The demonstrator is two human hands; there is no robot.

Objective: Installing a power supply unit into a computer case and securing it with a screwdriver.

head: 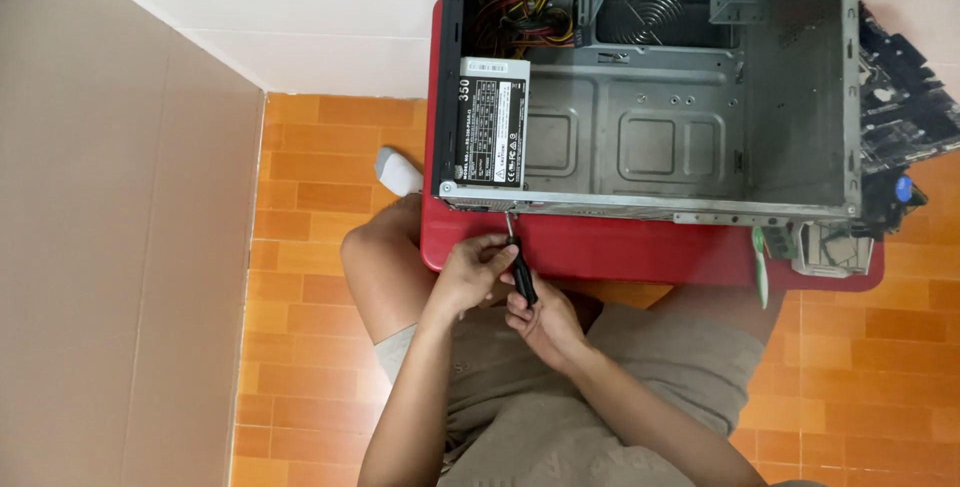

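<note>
An open grey computer case (700, 209) lies on its side on a red low table (600, 252). A power supply unit (492, 122) with a dark label sits in its left end. My right hand (545, 322) grips the black handle of a screwdriver (520, 267), whose tip meets the case's near edge below the power supply. My left hand (472, 269) is closed on the shaft beside the handle, steadying it.
A circuit board (895, 112) lies at the right of the case, and a green memory stick (760, 262) and a small metal part (832, 249) at the table's right front. A cardboard sheet (110, 247) stands on the left. My knees flank the table on orange tiles.
</note>
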